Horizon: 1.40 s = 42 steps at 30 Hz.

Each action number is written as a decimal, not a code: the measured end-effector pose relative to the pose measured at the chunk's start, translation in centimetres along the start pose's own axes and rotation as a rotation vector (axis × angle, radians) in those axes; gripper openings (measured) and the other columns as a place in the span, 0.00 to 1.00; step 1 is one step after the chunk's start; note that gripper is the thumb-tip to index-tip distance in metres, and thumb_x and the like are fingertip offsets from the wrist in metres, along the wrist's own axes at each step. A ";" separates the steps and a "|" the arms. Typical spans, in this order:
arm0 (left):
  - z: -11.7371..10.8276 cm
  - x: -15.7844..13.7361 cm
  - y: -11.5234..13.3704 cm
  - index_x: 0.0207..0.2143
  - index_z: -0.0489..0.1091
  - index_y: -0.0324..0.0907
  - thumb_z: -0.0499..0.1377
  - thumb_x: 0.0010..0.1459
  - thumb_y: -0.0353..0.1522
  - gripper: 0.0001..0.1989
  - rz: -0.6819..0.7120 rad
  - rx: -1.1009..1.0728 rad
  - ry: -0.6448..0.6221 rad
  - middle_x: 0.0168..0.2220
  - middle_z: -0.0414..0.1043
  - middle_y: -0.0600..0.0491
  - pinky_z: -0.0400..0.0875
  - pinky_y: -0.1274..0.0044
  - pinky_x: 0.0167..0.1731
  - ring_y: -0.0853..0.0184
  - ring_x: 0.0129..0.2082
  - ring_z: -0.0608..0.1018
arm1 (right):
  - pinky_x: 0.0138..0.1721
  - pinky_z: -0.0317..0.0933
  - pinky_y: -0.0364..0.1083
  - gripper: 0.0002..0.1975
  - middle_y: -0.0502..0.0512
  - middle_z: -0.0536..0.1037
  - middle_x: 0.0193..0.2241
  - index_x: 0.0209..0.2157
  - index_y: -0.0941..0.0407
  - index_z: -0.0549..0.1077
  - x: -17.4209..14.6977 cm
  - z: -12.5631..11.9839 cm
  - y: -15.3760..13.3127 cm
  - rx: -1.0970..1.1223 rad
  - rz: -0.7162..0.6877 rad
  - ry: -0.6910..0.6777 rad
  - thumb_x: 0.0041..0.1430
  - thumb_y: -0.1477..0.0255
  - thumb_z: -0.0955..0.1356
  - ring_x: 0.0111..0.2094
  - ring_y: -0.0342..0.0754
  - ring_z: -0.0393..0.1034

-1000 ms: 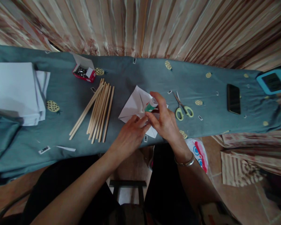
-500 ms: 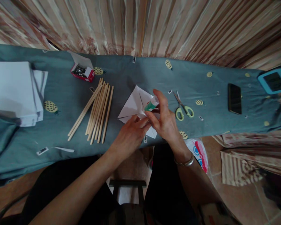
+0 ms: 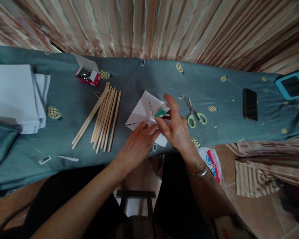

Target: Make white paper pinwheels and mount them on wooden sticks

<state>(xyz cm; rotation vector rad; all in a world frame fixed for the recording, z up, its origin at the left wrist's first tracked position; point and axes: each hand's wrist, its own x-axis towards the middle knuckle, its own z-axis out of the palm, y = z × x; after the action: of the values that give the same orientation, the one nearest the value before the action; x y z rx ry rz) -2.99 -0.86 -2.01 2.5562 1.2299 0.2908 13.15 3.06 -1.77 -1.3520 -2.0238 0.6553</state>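
Observation:
A white paper square with slits or folds (image 3: 141, 109) lies on the cloth in front of me. My left hand (image 3: 143, 138) is closed at its lower edge, fingertips bunched against the paper near my right thumb. In my right hand (image 3: 174, 127) is a green and white glue stick (image 3: 161, 111), gripped between thumb and fingers and tilted, its lower end at the middle of the paper. The glue tip is hidden by my thumb. Green-handled scissors (image 3: 195, 114) lie right of my right hand.
Several wooden sticks (image 3: 104, 119) lie left of the paper. Behind them stands an opened red box (image 3: 87, 76) with shiny metal pieces. White sheets (image 3: 11, 99) are stacked far left, a paper strip (image 3: 68, 158) near the front edge. A phone (image 3: 250, 104) and blue-framed device (image 3: 294, 86) are at right.
Almost nothing differs. My right hand and the glue stick have shifted very slightly to the right; my left hand stays on the paper.

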 end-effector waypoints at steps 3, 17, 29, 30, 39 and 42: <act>0.1 0.0 -0.1 0.52 0.69 0.37 0.53 0.65 0.25 0.14 0.005 0.002 0.012 0.49 0.72 0.46 0.68 0.69 0.45 0.59 0.42 0.70 | 0.50 0.71 0.55 0.32 0.56 0.69 0.59 0.67 0.43 0.48 0.0 0.0 0.0 -0.013 -0.003 -0.007 0.66 0.63 0.64 0.48 0.56 0.75; 0.3 -0.1 -0.1 0.52 0.69 0.37 0.51 0.64 0.24 0.15 0.029 0.021 0.040 0.49 0.72 0.46 0.69 0.68 0.45 0.60 0.43 0.69 | 0.53 0.70 0.52 0.32 0.53 0.67 0.62 0.67 0.46 0.49 0.1 -0.5 -0.5 -0.132 -0.107 -0.065 0.65 0.71 0.63 0.53 0.52 0.73; 0.2 -0.1 -0.1 0.50 0.70 0.38 0.51 0.65 0.25 0.14 0.014 -0.020 0.013 0.49 0.72 0.45 0.68 0.68 0.44 0.60 0.43 0.69 | 0.55 0.68 0.56 0.30 0.50 0.67 0.62 0.66 0.41 0.53 0.3 0.0 -0.5 0.019 -0.018 -0.066 0.64 0.68 0.65 0.54 0.55 0.72; 0.3 -0.1 -0.1 0.51 0.69 0.38 0.51 0.65 0.25 0.14 0.015 -0.017 0.015 0.49 0.72 0.45 0.68 0.68 0.45 0.60 0.43 0.69 | 0.55 0.68 0.56 0.30 0.51 0.67 0.62 0.66 0.41 0.53 0.3 0.1 -0.5 0.022 -0.014 -0.062 0.65 0.68 0.65 0.54 0.55 0.72; 0.3 -0.1 -0.1 0.52 0.68 0.38 0.50 0.64 0.24 0.16 0.020 -0.001 0.028 0.49 0.72 0.46 0.68 0.68 0.45 0.59 0.44 0.69 | 0.53 0.68 0.55 0.31 0.51 0.70 0.59 0.66 0.40 0.50 0.3 0.3 0.0 0.012 -0.030 -0.026 0.65 0.68 0.64 0.53 0.55 0.73; 0.1 -0.1 -0.1 0.52 0.69 0.38 0.50 0.64 0.24 0.16 0.010 0.004 0.013 0.49 0.72 0.46 0.69 0.68 0.44 0.59 0.44 0.70 | 0.53 0.69 0.54 0.30 0.51 0.71 0.58 0.66 0.40 0.50 0.3 0.3 0.0 -0.014 -0.034 -0.018 0.66 0.68 0.63 0.52 0.54 0.74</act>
<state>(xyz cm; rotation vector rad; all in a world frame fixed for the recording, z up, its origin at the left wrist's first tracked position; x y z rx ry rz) -3.12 -0.93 -2.18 2.5681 1.2238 0.3082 12.85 3.30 -1.87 -1.3211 -2.0650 0.6415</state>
